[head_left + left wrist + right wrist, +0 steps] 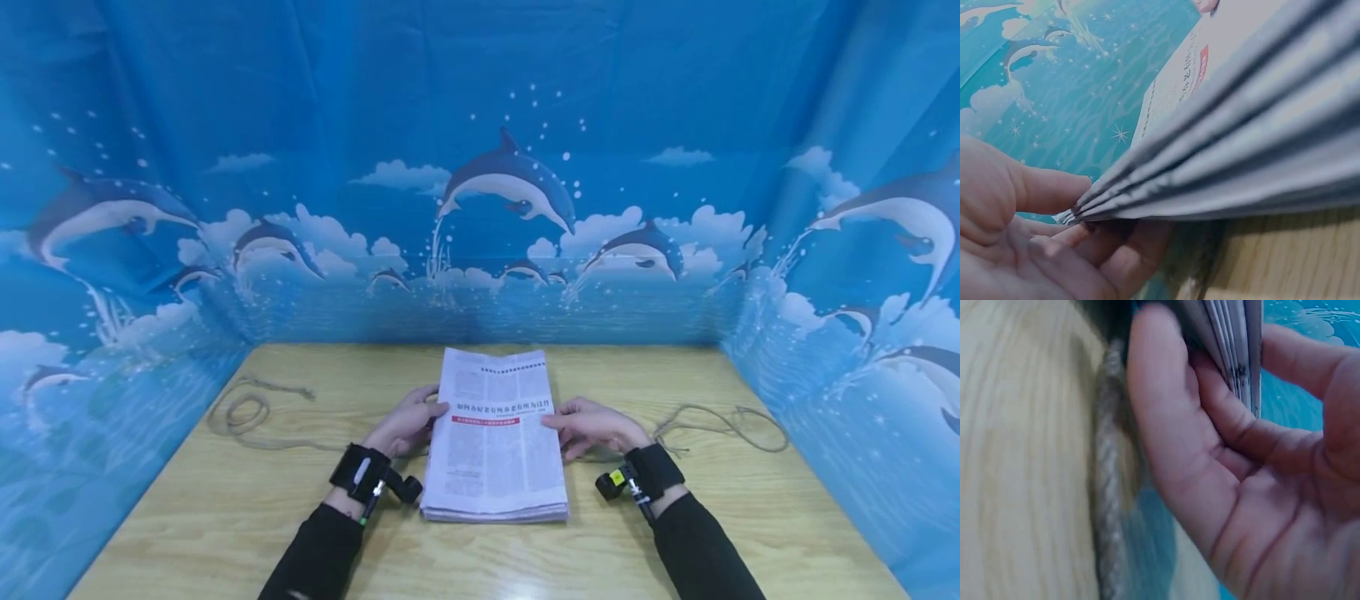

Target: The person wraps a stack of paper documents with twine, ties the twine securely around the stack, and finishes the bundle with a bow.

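Note:
A folded stack of newspapers (495, 467) with a red headline bar lies in the middle of the head view. My left hand (408, 421) grips its left edge, thumb on top and fingers underneath, as the left wrist view shows on the layered sheets (1210, 137). At the opposite edge my right hand (592, 425) pinches the stack the same way; in the right wrist view its fingers (1166, 406) curl below the page edges. A length of twine (1109, 475) runs along the table beneath the right hand. The stretch of twine behind the newspapers is hidden.
On the wooden table (262, 533), one loose end of the twine (247, 417) coils at the left, and the other end loops at the right. A blue dolphin-print curtain (375, 100) surrounds the table's back and sides. Each wrist wears a black camera band.

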The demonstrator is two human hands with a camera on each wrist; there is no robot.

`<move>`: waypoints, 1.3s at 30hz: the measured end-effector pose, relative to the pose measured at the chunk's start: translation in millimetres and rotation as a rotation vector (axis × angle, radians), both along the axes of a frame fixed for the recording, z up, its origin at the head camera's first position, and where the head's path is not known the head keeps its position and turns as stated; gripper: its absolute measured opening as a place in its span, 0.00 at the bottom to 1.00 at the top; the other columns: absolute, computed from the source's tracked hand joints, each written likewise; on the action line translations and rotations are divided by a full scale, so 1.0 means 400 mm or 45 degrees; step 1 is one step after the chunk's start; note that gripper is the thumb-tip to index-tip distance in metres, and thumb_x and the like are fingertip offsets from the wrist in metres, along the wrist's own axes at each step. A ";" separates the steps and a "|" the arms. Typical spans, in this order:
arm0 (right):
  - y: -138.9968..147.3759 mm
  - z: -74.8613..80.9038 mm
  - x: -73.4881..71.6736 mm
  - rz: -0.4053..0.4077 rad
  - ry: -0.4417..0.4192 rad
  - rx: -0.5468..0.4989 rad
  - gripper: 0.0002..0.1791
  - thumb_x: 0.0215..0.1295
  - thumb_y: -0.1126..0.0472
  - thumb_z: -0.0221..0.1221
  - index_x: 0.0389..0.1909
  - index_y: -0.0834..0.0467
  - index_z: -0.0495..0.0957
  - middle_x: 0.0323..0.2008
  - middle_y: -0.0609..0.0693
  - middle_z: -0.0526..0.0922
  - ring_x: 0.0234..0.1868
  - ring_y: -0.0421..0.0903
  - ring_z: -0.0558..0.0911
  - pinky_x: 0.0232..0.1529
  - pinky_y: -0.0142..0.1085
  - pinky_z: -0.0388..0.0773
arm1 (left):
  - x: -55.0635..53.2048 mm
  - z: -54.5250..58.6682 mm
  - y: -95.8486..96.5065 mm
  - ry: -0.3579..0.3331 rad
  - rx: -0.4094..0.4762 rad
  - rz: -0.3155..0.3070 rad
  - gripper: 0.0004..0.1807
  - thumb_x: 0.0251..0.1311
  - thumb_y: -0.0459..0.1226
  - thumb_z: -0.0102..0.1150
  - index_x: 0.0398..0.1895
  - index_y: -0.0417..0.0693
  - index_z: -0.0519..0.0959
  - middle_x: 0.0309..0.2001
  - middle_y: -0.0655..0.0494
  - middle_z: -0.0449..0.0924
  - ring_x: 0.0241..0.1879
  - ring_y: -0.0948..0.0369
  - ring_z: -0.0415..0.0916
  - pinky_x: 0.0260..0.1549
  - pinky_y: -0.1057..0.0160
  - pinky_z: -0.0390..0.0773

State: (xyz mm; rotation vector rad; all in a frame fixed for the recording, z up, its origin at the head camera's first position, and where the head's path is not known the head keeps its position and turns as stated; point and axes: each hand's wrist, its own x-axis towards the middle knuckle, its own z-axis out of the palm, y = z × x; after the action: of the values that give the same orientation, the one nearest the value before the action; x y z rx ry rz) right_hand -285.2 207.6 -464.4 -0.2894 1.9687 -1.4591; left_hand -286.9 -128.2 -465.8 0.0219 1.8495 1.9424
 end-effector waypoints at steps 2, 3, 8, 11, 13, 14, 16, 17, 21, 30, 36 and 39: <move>-0.001 -0.001 0.000 -0.029 0.016 0.019 0.21 0.71 0.51 0.56 0.49 0.67 0.79 0.32 0.55 0.87 0.29 0.46 0.85 0.31 0.39 0.84 | -0.005 -0.004 0.001 0.032 -0.044 0.017 0.26 0.73 0.33 0.43 0.73 0.40 0.58 0.54 0.39 0.79 0.43 0.55 0.82 0.37 0.62 0.81; -0.001 -0.001 0.000 -0.040 0.022 0.033 0.21 0.71 0.50 0.56 0.48 0.66 0.79 0.30 0.54 0.87 0.27 0.45 0.84 0.29 0.38 0.83 | -0.007 -0.005 0.002 0.047 -0.067 0.022 0.26 0.73 0.33 0.43 0.72 0.38 0.59 0.54 0.39 0.79 0.44 0.55 0.81 0.40 0.61 0.81; -0.006 0.006 0.005 -0.065 0.044 0.094 0.21 0.72 0.49 0.55 0.44 0.65 0.79 0.26 0.51 0.83 0.22 0.41 0.80 0.26 0.34 0.81 | -0.009 -0.010 -0.004 0.080 -0.222 0.060 0.25 0.71 0.35 0.48 0.68 0.32 0.63 0.51 0.39 0.80 0.44 0.54 0.80 0.44 0.59 0.81; -0.004 0.013 0.009 -0.068 0.073 0.121 0.21 0.75 0.50 0.50 0.40 0.66 0.79 0.24 0.51 0.81 0.22 0.41 0.79 0.25 0.34 0.80 | -0.006 -0.007 -0.012 0.102 -0.278 0.060 0.25 0.70 0.36 0.50 0.65 0.29 0.65 0.49 0.38 0.80 0.43 0.53 0.80 0.46 0.57 0.81; 0.000 0.016 0.011 -0.051 0.127 0.158 0.21 0.77 0.53 0.47 0.38 0.67 0.79 0.24 0.51 0.80 0.23 0.41 0.79 0.25 0.34 0.80 | -0.004 -0.004 -0.022 0.147 -0.327 0.040 0.22 0.70 0.35 0.50 0.61 0.27 0.69 0.48 0.38 0.80 0.43 0.54 0.80 0.46 0.57 0.81; 0.002 0.018 0.012 -0.033 0.168 0.186 0.19 0.76 0.56 0.47 0.38 0.67 0.79 0.24 0.51 0.80 0.23 0.41 0.79 0.25 0.33 0.79 | -0.001 -0.002 -0.028 0.177 -0.350 0.023 0.20 0.70 0.34 0.50 0.58 0.26 0.71 0.47 0.38 0.80 0.42 0.54 0.80 0.46 0.57 0.81; 0.005 0.020 0.017 0.020 0.259 0.236 0.14 0.73 0.63 0.49 0.38 0.68 0.80 0.25 0.52 0.79 0.24 0.41 0.78 0.24 0.33 0.78 | 0.005 0.003 -0.044 0.253 -0.422 -0.032 0.17 0.68 0.31 0.51 0.54 0.26 0.74 0.45 0.39 0.81 0.40 0.55 0.80 0.43 0.58 0.81; 0.006 0.022 0.020 0.052 0.308 0.261 0.10 0.69 0.66 0.52 0.40 0.68 0.79 0.26 0.53 0.79 0.24 0.41 0.77 0.24 0.33 0.78 | 0.008 0.005 -0.053 0.291 -0.468 -0.076 0.15 0.66 0.29 0.52 0.52 0.26 0.76 0.43 0.40 0.81 0.39 0.56 0.79 0.40 0.59 0.81; 0.002 0.030 0.036 0.182 0.546 0.392 0.16 0.49 0.73 0.66 0.41 0.66 0.77 0.31 0.55 0.78 0.26 0.40 0.74 0.26 0.30 0.74 | 0.025 0.020 -0.076 0.455 -0.700 -0.284 0.17 0.54 0.27 0.63 0.49 0.31 0.80 0.37 0.46 0.81 0.34 0.58 0.75 0.33 0.62 0.76; -0.014 0.038 0.050 0.216 0.800 0.672 0.20 0.41 0.72 0.71 0.34 0.56 0.73 0.27 0.51 0.77 0.27 0.41 0.72 0.29 0.31 0.70 | 0.040 0.030 -0.053 0.712 -1.093 -0.507 0.07 0.46 0.29 0.68 0.21 0.47 0.80 0.19 0.61 0.73 0.19 0.64 0.67 0.17 0.68 0.65; -0.007 0.036 0.044 0.247 0.858 0.631 0.18 0.42 0.77 0.64 0.36 0.58 0.77 0.22 0.47 0.79 0.23 0.36 0.75 0.26 0.29 0.73 | 0.056 0.034 -0.040 0.773 -1.239 -0.516 0.15 0.55 0.29 0.62 0.12 0.48 0.75 0.13 0.63 0.66 0.14 0.65 0.63 0.15 0.68 0.61; -0.011 0.036 0.043 0.238 0.910 0.666 0.18 0.42 0.76 0.61 0.37 0.59 0.79 0.22 0.45 0.79 0.23 0.36 0.74 0.26 0.29 0.72 | 0.068 0.044 -0.028 0.832 -1.340 -0.500 0.15 0.55 0.27 0.59 0.13 0.48 0.73 0.15 0.61 0.67 0.16 0.64 0.65 0.16 0.66 0.64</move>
State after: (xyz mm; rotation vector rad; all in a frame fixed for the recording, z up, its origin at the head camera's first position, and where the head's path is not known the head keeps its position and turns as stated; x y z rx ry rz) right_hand -267.8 203.2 -450.2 -0.8104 2.7016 -0.7128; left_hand -259.5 -139.4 -448.3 0.6823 2.7861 0.5537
